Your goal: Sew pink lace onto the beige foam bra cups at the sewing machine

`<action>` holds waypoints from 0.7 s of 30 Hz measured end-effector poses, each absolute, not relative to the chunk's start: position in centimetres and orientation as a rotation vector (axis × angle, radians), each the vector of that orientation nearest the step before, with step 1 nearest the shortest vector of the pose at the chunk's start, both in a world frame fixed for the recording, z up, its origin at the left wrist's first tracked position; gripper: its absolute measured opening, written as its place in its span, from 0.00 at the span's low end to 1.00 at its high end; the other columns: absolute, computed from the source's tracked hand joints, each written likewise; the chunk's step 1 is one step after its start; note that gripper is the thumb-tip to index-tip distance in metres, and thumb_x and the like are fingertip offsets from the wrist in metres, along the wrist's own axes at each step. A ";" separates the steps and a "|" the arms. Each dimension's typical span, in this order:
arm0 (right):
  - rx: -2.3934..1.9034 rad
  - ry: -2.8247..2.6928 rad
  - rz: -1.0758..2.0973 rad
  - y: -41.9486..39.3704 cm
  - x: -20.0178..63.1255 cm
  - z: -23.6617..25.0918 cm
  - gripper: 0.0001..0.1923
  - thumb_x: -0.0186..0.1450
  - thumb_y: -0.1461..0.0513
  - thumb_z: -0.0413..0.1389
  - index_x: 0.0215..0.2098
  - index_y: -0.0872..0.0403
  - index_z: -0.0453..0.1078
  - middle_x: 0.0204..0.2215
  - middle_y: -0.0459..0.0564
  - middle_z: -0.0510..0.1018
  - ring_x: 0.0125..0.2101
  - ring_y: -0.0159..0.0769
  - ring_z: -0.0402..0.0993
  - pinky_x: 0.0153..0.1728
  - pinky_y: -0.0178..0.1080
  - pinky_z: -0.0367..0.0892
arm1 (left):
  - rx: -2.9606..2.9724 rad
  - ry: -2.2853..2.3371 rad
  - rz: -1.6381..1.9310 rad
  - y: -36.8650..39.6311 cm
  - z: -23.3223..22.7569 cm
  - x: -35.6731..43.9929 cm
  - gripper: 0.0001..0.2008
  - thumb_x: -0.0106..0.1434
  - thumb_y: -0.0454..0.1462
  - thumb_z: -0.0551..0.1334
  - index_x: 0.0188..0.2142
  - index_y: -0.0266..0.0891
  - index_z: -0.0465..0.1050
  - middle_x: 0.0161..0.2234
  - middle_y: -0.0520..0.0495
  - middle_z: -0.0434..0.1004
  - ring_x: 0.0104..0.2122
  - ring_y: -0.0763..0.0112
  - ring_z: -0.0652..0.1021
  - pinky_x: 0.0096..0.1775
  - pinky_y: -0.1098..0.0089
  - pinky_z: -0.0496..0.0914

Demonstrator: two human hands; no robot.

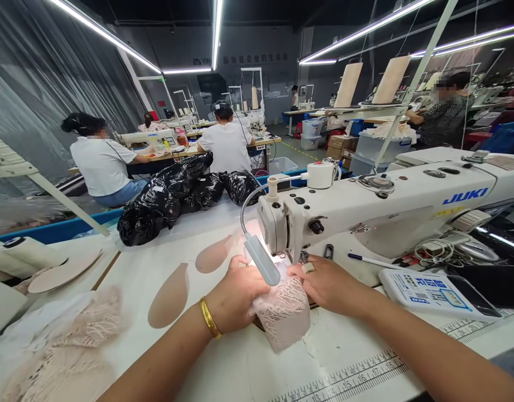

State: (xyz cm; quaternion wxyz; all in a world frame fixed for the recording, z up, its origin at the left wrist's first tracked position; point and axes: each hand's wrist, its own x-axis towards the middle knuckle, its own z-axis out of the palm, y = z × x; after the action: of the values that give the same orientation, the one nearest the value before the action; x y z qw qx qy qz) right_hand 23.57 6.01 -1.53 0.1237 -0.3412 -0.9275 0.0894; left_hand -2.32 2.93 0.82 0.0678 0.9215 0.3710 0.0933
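Note:
Pale pink lace fabric (pixel 287 307) lies at the needle area of a white sewing machine (pixel 365 195), its near end hanging toward me. My left hand (pixel 240 293), with a gold bangle on the wrist, is closed on the fabric's left side. On the right side, my right hand (pixel 323 282) pinches the same fabric with thumb and fingers close to the presser foot. A grey gooseneck lamp (pixel 262 259) lights the spot and hides part of the stitching area. Two beige oval pads (pixel 169 296) lie left of my left hand.
More lace pieces (pixel 72 340) are heaped at the left. Black plastic bags (pixel 173 192) sit behind the table. A pen (pixel 378 261) and a white box (pixel 432 293) lie at right. Thread cones (pixel 349 84) stand above; co-workers sit at other machines.

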 end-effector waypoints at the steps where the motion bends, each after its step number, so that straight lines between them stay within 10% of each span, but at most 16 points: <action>1: -1.003 -2.696 0.270 6.0 23.6 -1.5 0.14 0.66 0.72 0.47 0.38 0.53 0.72 0.31 0.52 0.75 0.36 0.43 0.69 0.36 0.41 0.62 | 2.751 1.118 0.290 3.1 0.8 -2.3 0.07 0.54 0.30 0.61 0.31 0.43 0.72 0.34 0.51 0.79 0.36 0.63 0.75 0.50 0.57 0.56; 16: -1.067 -2.625 0.225 6.0 23.8 -2.5 0.14 0.66 0.72 0.49 0.43 0.56 0.75 0.32 0.55 0.78 0.35 0.44 0.72 0.38 0.43 0.67 | 2.680 1.080 0.282 3.4 0.6 -2.8 0.06 0.54 0.29 0.59 0.27 0.39 0.62 0.30 0.54 0.73 0.34 0.68 0.72 0.51 0.57 0.56; 21: -0.733 -2.495 -0.034 4.9 23.7 -2.4 0.15 0.70 0.69 0.48 0.49 0.54 0.72 0.29 0.51 0.77 0.35 0.44 0.69 0.37 0.42 0.64 | 2.699 1.260 0.077 2.1 1.8 -2.2 0.07 0.60 0.32 0.59 0.36 0.44 0.72 0.38 0.49 0.76 0.41 0.60 0.75 0.55 0.48 0.56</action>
State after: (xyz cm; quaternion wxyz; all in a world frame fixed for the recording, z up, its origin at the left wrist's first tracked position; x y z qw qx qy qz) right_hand 23.74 4.89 -2.37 0.2672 -0.2717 -0.9245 -0.0127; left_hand -2.21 2.09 1.82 0.0810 0.9028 0.4215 0.0256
